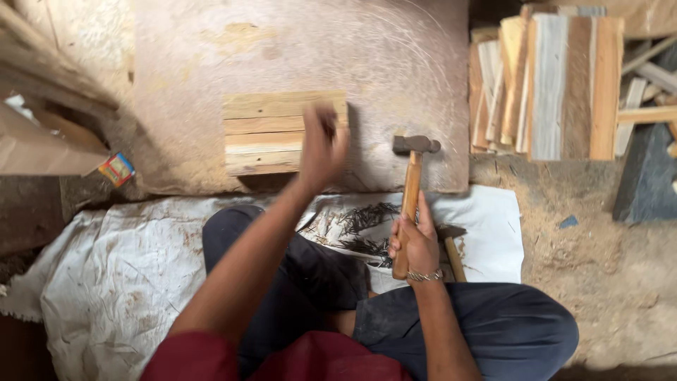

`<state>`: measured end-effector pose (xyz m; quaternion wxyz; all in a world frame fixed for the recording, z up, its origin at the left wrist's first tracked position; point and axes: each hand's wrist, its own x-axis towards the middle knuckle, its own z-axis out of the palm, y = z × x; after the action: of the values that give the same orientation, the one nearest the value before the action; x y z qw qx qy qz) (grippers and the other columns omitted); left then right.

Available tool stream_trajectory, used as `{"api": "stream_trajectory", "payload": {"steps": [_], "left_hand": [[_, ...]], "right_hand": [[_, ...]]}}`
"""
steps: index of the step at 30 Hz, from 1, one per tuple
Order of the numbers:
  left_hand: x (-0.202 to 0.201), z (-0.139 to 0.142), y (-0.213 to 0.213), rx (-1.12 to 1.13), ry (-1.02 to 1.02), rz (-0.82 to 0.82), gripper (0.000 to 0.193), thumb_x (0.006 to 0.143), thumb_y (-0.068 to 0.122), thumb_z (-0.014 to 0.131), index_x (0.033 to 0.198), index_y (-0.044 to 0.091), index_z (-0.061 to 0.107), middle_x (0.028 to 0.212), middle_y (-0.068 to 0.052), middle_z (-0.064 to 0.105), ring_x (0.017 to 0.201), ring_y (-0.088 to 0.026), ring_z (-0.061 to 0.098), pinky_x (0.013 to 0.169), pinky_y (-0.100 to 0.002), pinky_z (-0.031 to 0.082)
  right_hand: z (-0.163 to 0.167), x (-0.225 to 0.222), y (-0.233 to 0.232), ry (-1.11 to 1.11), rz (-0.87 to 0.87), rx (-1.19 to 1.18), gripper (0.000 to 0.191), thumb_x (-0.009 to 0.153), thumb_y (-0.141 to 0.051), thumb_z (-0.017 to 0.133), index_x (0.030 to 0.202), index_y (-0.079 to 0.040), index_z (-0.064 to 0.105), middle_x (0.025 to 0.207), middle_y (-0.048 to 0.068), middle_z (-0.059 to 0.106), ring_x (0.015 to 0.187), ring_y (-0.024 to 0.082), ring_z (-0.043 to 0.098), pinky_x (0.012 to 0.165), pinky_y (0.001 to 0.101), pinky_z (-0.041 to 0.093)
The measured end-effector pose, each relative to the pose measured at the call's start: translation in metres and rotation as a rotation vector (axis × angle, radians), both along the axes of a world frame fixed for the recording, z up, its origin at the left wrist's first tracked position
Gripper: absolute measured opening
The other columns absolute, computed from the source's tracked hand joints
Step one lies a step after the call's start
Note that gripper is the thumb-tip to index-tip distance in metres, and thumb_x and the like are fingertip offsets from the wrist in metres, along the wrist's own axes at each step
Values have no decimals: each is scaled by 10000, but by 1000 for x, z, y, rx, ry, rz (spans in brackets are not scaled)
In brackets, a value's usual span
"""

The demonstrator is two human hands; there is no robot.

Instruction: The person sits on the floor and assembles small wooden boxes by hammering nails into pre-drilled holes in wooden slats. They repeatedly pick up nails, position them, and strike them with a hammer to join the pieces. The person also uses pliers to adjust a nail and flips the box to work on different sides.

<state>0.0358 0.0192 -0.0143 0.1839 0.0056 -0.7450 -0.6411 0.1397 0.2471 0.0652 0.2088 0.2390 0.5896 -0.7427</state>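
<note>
Roughly, we sit on a sack (106, 282) before a worn board (395, 70); right hand (417, 243) grips hammer (411, 185), left hand (322, 144) blurred over planks (264, 132), grip unclear.

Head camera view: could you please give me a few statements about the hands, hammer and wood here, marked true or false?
1. The right hand grips a wooden-handled hammer. True.
2. The left hand rests on the white cloth. False: it is over the small plank panel.
3. A pile of dark nails lies on the cloth by the person's knees. True.
4. The stack of wood boards is at the left. False: it is at the upper right.
5. The hammer head touches the panel. False: it is apart, to the right.
</note>
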Motion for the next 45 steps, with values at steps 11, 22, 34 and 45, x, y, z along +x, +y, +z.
{"api": "stream_trajectory", "payload": {"steps": [11, 22, 34, 45], "left_hand": [[165, -36, 94, -821, -486, -705, 167, 849, 232, 682, 980, 130, 696, 1004, -83, 660, 991, -299, 674, 828, -442, 558], [169, -20, 101, -724, -638, -526, 139, 917, 182, 647, 1023, 105, 692, 995, -97, 692, 915, -331, 692, 774, -437, 558], [75, 43, 19, -38, -516, 41, 202, 939, 85, 724, 1124, 5, 711, 991, -139, 780, 872, -173, 779, 782, -312, 653], [-1, -3, -21, -431, -115, -27, 68, 999, 88, 701, 1019, 117, 759, 1014, -59, 779, 895, -136, 757, 749, -263, 656]], "right_hand": [[-20, 4, 12, 27, -42, -99, 771, 993, -108, 549, 1655, -217, 168, 731, 43, 580, 502, 97, 538, 392, 257, 472], [4, 0, 23, -15, -16, -80, 757, 990, -111, 549, 1650, -196, 189, 694, 3, 561, 471, 63, 519, 383, 242, 465], [-2, -1, 19, 12, -19, -83, 770, 978, -109, 567, 1648, -196, 198, 667, 7, 562, 465, 62, 512, 376, 242, 464], [0, -2, 16, -21, 5, -51, 771, 997, -138, 554, 1656, -223, 162, 696, 19, 574, 488, 69, 524, 398, 243, 478]]}}
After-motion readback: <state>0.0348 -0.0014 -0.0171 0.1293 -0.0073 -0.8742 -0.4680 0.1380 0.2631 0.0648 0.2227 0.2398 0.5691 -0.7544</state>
